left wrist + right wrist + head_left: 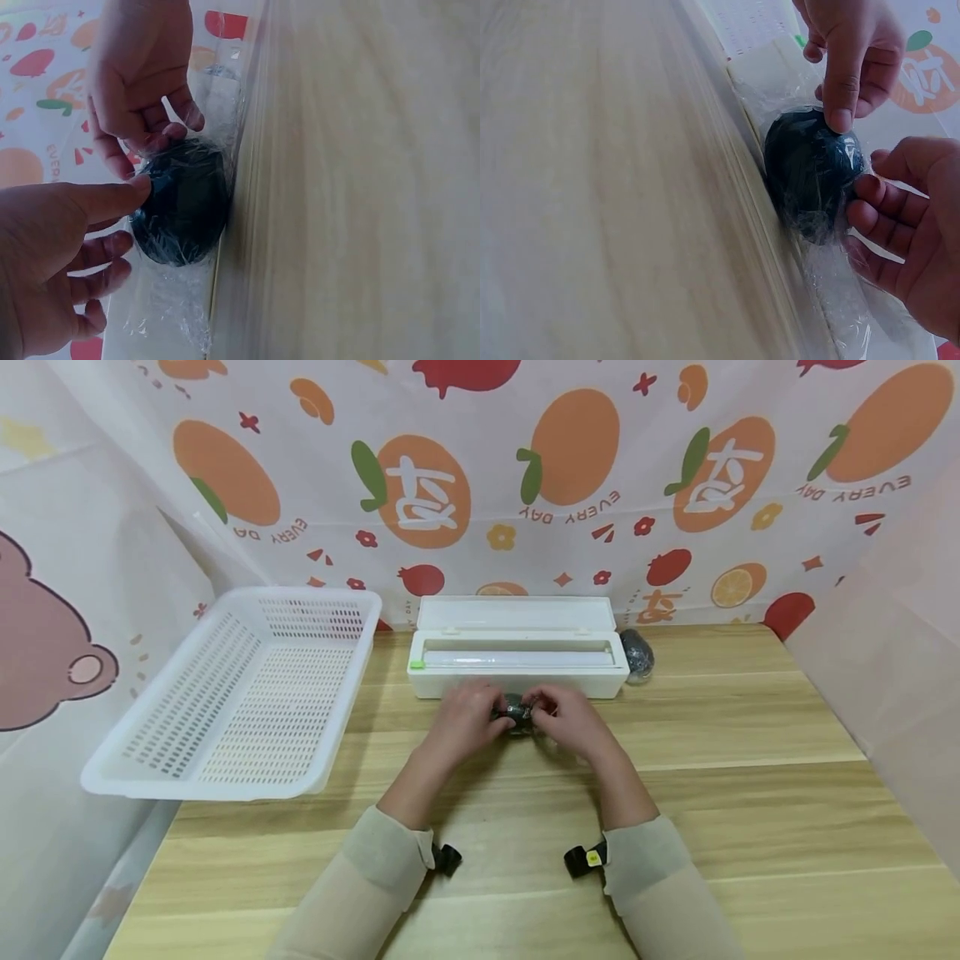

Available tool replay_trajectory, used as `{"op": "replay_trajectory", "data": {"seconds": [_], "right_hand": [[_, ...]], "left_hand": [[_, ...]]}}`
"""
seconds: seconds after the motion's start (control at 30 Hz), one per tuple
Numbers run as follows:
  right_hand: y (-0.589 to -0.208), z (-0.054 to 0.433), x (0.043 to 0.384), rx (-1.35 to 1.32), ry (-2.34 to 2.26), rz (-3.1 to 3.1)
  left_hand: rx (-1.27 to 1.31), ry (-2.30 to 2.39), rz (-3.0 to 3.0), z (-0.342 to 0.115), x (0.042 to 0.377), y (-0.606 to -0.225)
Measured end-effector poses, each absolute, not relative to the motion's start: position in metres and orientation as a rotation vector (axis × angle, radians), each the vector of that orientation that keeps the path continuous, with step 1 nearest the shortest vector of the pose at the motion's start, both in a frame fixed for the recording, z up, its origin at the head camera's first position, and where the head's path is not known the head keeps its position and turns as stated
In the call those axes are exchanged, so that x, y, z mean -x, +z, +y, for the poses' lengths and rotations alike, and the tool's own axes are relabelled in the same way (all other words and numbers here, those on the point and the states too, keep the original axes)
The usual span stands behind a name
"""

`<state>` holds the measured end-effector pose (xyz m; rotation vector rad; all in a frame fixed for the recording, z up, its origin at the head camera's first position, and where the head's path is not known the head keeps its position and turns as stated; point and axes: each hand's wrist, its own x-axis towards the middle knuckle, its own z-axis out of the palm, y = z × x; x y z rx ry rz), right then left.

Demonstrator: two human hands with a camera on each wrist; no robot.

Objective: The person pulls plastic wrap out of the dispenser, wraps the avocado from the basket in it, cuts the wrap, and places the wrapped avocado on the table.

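Observation:
A dark, avocado-shaped oval (pixel 516 717) lies on the table between both hands, wrapped in clear cling film (pixel 838 300). My left hand (pixel 465 717) holds its left side, with the thumb resting on it and the other fingers bent behind. On its right side my right hand (pixel 570 720) pinches film at the edge with bent fingertips. In the left wrist view the oval (pixel 184 202) looks glossy under wrinkled film, with loose film trailing past both ends. Just beyond the hands stands a white cling film box (pixel 517 683), lid raised, with a film roll inside.
A white perforated basket (pixel 341 727) stands at the left, near the table's edge. Another dark film-wrapped oval (pixel 637 657) sits against the right end of the box. Behind everything hangs a fruit-print curtain (pixel 495 552). Wood-grain table (pixel 765 760) extends to the right.

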<state>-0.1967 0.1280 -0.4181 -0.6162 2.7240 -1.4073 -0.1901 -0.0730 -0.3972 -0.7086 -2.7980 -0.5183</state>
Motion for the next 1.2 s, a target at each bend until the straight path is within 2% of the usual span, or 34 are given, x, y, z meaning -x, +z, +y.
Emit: {"op": "replay_trajectory", "data": {"seconds": [0.27, 0.8, 1.0, 1.2], "right_hand": [[-0.416, 0.128, 0.198, 0.606, -1.41, 2.695], [-0.418, 0.13, 0.201, 0.587, -1.26, 2.712], [-0.418, 0.131, 0.201, 0.561, -1.264, 2.682], [-0.419, 0.131, 0.2, 0.54, -1.261, 2.684]], "left_hand": [[0.508, -0.616, -2.904, -0.072, 0.188, -0.395], [0.301, -0.8, -3.159, -0.081, 0.189, -0.39], [0.333, -0.899, -2.972, -0.091, 0.194, -0.382], [0.472, -0.747, -2.975, -0.095, 0.201, -0.391]]}}
